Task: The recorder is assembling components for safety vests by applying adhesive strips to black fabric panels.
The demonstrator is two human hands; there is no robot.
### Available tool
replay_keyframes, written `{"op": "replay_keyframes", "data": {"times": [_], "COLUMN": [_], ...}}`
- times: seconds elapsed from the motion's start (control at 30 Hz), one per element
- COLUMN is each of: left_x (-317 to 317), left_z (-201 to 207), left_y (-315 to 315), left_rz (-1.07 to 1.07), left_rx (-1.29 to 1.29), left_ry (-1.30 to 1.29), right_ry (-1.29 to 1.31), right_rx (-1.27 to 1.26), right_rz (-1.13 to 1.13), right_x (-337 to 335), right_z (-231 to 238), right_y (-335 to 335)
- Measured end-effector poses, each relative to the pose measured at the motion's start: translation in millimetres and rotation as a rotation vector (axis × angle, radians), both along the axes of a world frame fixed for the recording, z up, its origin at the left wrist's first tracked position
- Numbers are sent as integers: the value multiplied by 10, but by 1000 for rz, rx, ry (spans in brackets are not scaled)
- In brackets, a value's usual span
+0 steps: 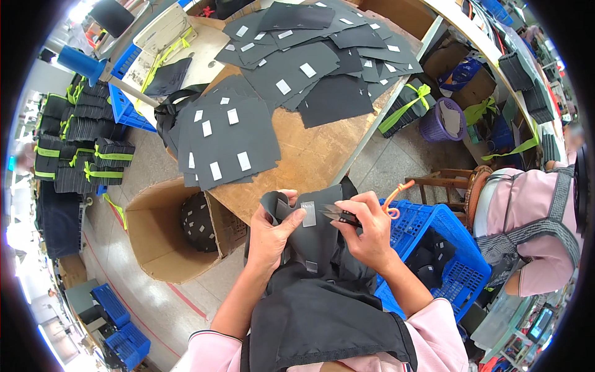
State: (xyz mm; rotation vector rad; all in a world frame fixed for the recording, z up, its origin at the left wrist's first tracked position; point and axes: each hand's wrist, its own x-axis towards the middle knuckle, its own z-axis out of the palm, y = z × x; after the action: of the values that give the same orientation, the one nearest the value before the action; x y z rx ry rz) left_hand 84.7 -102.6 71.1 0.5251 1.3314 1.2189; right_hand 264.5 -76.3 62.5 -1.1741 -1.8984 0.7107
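The person's left hand (271, 240), fingers curled, pinches a grey panel (308, 240); at the panel's three o'clock, the right hand (370, 239) closes around black snips (348, 217).

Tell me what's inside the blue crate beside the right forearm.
The blue crate holds dark pieces, some with small pale patches. Whatever lies beneath them is covered and can't be seen.

Downward head-worn fisheye view
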Motion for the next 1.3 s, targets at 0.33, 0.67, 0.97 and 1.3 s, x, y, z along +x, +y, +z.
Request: {"op": "replay_keyframes", "data": {"times": [0.33,0.67,0.97,1.3], "left_x": [-49,-71,-106,-322], "left_z": [5,7,37,-25], "left_y": [-9,-17,23,123], "left_rz": [-101,-156,-178,-160], "left_rx": [-24,-65,-86,-138], "left_ry": [53,-23,-73,-157], "right_ry": [-168,-193,-187,-38], "right_rx": [156,202,94,4], "right_rz": [182,270,227,118], "right_x": [-38,44,34,-128], "right_z": [46,-18,77,-135], "right_y": [178,226,191,334]}}
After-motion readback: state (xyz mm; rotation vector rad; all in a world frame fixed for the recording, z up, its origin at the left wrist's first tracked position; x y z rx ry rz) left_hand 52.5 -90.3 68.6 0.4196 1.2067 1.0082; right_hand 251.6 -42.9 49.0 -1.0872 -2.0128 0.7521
